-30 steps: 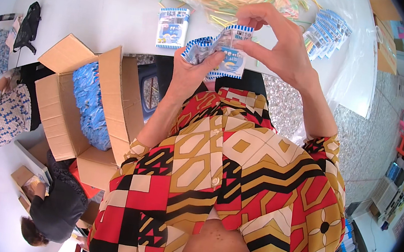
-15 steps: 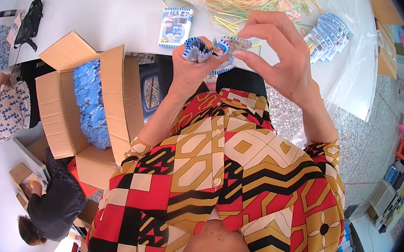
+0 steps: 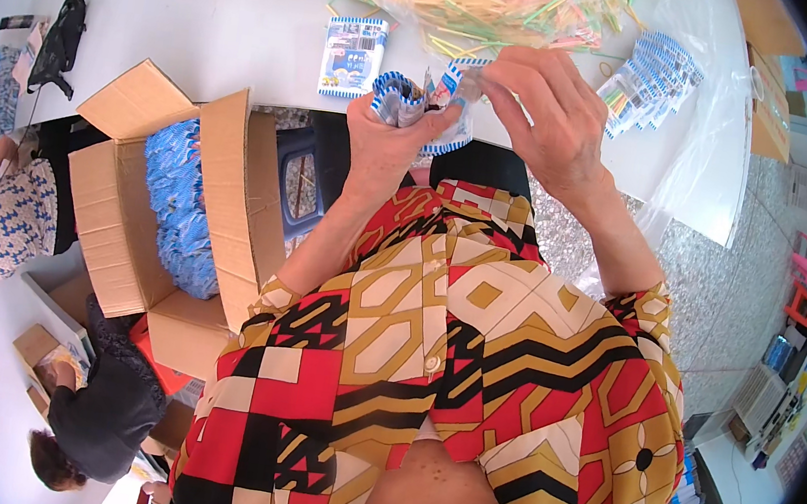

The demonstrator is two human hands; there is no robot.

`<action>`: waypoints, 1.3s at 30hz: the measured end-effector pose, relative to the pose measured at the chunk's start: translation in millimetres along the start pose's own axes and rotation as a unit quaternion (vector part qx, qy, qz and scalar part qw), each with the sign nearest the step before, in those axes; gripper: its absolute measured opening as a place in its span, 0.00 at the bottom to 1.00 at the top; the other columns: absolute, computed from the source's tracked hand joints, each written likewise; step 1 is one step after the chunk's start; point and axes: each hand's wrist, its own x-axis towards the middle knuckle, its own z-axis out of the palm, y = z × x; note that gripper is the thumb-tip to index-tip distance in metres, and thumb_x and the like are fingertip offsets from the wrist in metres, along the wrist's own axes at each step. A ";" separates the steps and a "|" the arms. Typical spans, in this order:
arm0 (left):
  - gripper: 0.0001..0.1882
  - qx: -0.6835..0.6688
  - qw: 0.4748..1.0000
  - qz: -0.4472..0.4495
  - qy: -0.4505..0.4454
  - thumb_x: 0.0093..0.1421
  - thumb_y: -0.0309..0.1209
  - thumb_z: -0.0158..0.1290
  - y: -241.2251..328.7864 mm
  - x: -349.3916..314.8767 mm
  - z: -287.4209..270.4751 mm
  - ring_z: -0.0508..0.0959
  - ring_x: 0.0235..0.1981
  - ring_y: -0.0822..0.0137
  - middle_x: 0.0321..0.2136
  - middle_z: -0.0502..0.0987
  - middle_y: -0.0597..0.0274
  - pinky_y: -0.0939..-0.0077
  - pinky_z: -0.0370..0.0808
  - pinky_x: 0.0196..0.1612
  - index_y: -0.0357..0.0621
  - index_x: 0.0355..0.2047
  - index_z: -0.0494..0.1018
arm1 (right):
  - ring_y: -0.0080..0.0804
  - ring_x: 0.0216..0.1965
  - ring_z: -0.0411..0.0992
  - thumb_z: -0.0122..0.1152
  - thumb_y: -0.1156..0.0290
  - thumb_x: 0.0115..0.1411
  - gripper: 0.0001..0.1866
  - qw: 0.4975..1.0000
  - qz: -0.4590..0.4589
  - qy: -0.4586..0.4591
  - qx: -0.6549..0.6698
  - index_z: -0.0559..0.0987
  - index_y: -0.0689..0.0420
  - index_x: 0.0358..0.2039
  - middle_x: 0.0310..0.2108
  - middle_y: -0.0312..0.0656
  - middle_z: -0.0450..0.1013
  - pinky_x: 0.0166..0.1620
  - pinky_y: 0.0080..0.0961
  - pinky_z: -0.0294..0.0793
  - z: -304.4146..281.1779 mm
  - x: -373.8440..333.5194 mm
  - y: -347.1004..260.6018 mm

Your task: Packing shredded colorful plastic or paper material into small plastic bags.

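Observation:
My left hand [image 3: 380,153] is closed round a bunch of blue-and-white printed plastic packets [image 3: 398,100], curled over in its grip. One packet [image 3: 455,107] fans out to the right of the bunch, under the thumb. The fingers of my right hand [image 3: 558,125] are bent together at that packet's upper right edge; the exact fingertip contact is partly hidden. On the white table, just beyond my left hand, lies a flat packet [image 3: 353,56] of the same print. A fanned stack of packets [image 3: 651,86] lies to the right of my right hand.
Many thin coloured straws [image 3: 474,4] lie in and around clear plastic film at the table's far side. An open cardboard box [image 3: 116,217] full of blue packets [image 3: 182,210] stands at my left. Two people [image 3: 107,407] are farther left. Clear plastic [image 3: 695,137] hangs over the table's right side.
My right hand has come down and its fingers have closed in at the packet's edge. The packet beside the bunch stands more upright and spread. My left hand has barely shifted.

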 end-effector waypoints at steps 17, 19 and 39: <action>0.06 0.015 0.994 -0.055 -0.099 0.50 0.25 0.60 4.7 -1.7 -15.0 0.70 0.18 0.82 0.20 0.74 0.68 0.88 0.66 0.17 0.37 0.26 0.74 | 0.25 0.27 0.70 0.61 0.79 0.51 0.06 0.904 0.245 -0.205 0.283 0.73 0.62 0.30 0.29 0.38 0.72 0.30 0.20 0.69 -13.4 14.3 -6.0; 0.04 0.075 0.993 0.007 -0.089 0.50 0.23 0.59 0.5 3.0 -17.2 0.70 0.21 0.82 0.20 0.74 0.70 0.87 0.67 0.23 0.38 0.24 0.74 | 0.24 0.27 0.70 0.61 0.79 0.51 0.05 0.903 0.237 -0.206 0.294 0.74 0.62 0.29 0.28 0.37 0.72 0.29 0.20 0.69 -14.0 17.3 -5.8; 0.07 -0.062 0.998 0.007 0.022 0.49 0.22 0.61 -3.0 5.6 -19.9 0.74 0.25 0.80 0.24 0.76 0.67 0.84 0.72 0.29 0.37 0.27 0.74 | 0.42 0.30 0.72 0.58 0.60 0.53 0.15 0.965 0.151 -0.214 -0.005 0.76 0.59 0.35 0.29 0.46 0.74 0.34 0.33 0.71 106.1 52.3 139.8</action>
